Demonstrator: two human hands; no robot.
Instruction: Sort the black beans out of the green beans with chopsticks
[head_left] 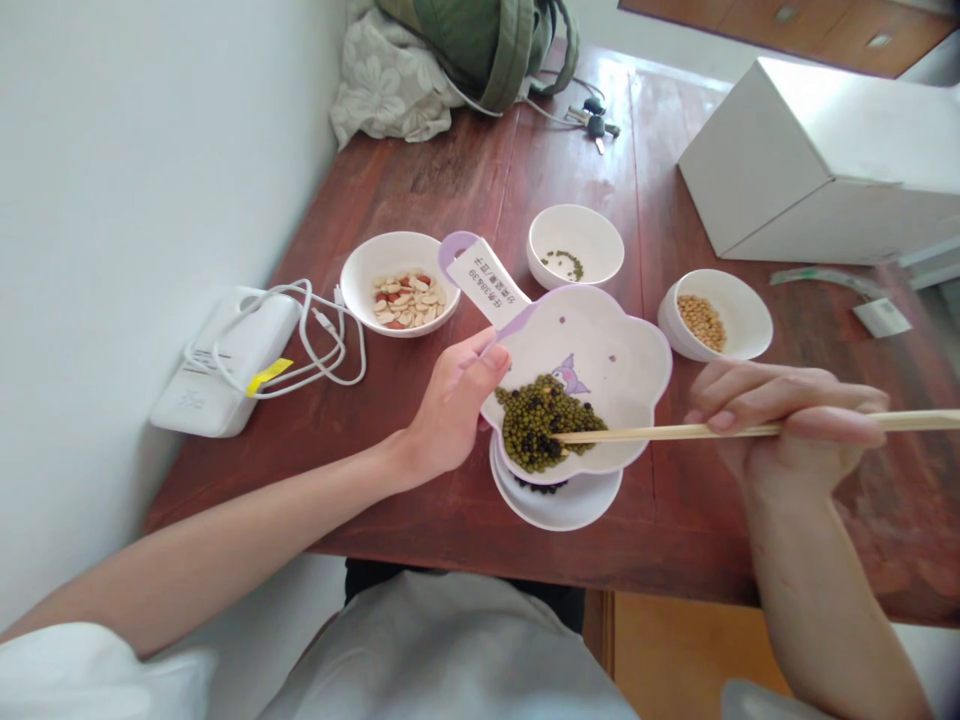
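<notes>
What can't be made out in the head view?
Head view:
Dark beans on the white plate: mostly hidden by the flower-shaped bowl above them.
The chopsticks: grip hidden by the right hand; far ends cut off by the right edge.
Label card: print upside down, too small to read reliably.
White box: right end cut off by the edge.

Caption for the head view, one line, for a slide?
Left hand tilts a flower-shaped dish of green and black beans; right hand holds chopsticks in them.
</notes>
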